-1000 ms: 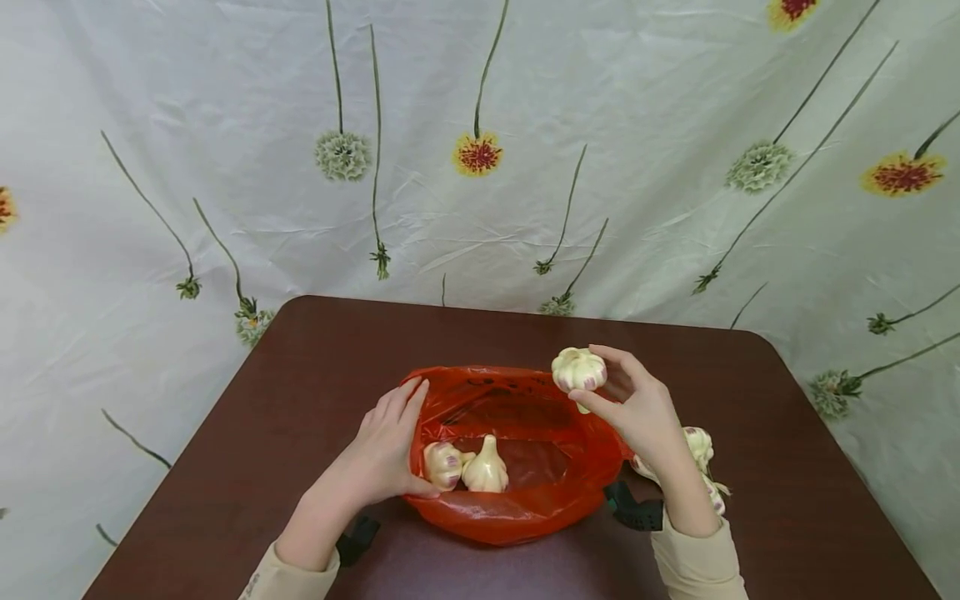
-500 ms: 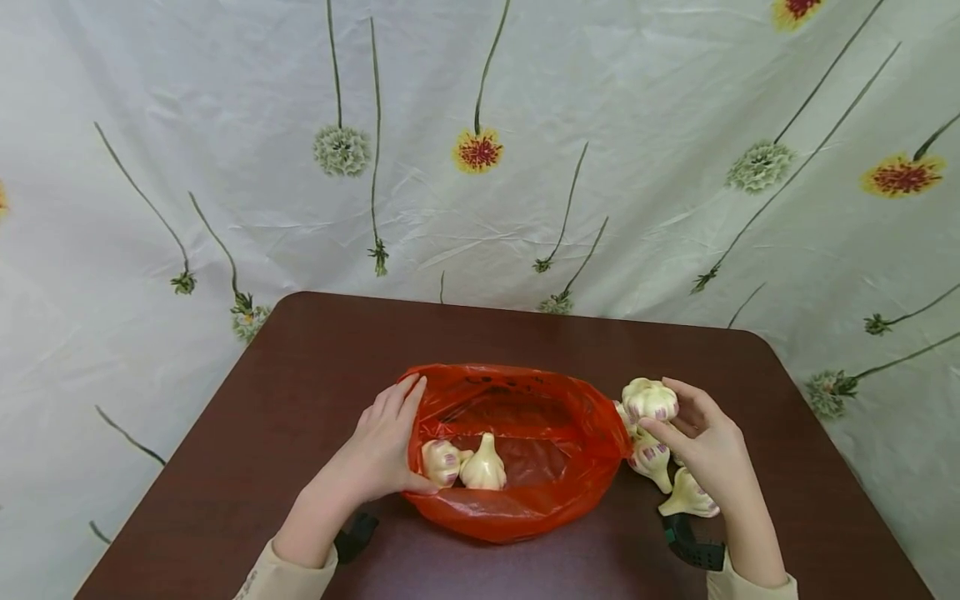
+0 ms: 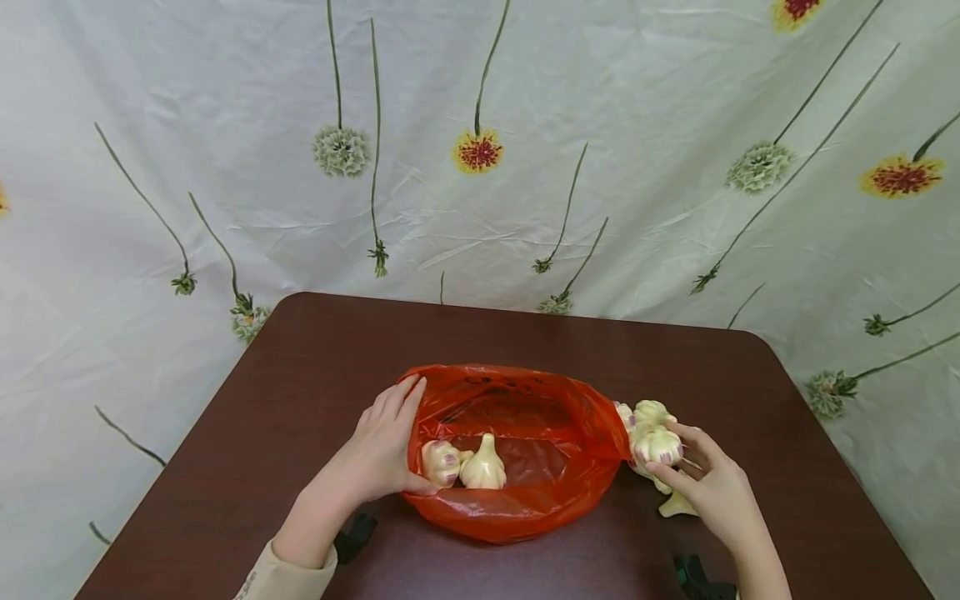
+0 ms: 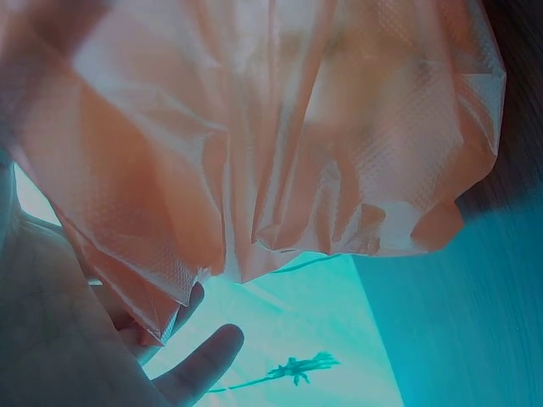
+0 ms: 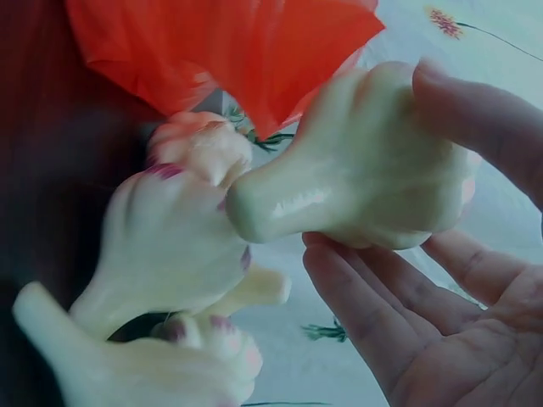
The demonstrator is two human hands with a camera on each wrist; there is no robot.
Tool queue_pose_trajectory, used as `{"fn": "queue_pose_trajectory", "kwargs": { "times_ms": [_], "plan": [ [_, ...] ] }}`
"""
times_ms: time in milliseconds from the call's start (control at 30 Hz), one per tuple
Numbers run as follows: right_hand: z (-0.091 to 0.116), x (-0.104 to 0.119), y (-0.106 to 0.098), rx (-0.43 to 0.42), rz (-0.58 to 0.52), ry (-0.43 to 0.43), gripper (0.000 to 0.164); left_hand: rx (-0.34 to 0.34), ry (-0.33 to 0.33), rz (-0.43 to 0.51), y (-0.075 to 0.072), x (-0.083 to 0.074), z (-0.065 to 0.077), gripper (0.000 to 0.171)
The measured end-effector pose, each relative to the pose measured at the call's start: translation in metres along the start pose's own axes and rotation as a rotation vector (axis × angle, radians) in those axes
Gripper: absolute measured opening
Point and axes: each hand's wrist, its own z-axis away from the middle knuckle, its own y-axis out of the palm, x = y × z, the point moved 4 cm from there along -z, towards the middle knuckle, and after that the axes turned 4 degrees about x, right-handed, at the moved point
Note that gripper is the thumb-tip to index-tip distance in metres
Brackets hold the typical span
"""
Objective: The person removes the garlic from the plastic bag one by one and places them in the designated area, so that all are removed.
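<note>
Head view: my left hand (image 3: pixel 381 448) grips the bag's (image 3: pixel 517 515) left rim; a slack hold could let its mouth sag over two bulbs (image 3: pixel 485 468) inside.

Left wrist: creased plastic hides what the fingers do.

Right wrist: my right hand (image 5: pixel 450 331) pinches a garlic (image 5: pixel 373 161) by the pile (image 5: pixel 170 242); bumping could set bulbs rolling.

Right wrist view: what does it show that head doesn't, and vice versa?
Right wrist only: a clear look at the stem of the held garlic bulb.
Head only: the left hand at the rim of the red bag, and two garlic bulbs inside it.
Both: the right hand holding that bulb, and loose bulbs beside the bag.
</note>
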Motion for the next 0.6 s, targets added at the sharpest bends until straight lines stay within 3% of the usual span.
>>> {"fn": "queue_pose_trajectory", "kwargs": {
  "times_ms": [400, 600],
  "plan": [
    [0.014, -0.016, 0.014, -0.035, 0.067, -0.034, 0.064, 0.027, -0.007, 0.010, 0.002, 0.001, 0.000, 0.128],
    [0.017, -0.018, 0.022, -0.064, 0.081, -0.120, 0.058, 0.034, -0.011, 0.012, 0.002, 0.001, -0.001, 0.129]
  ]
}}
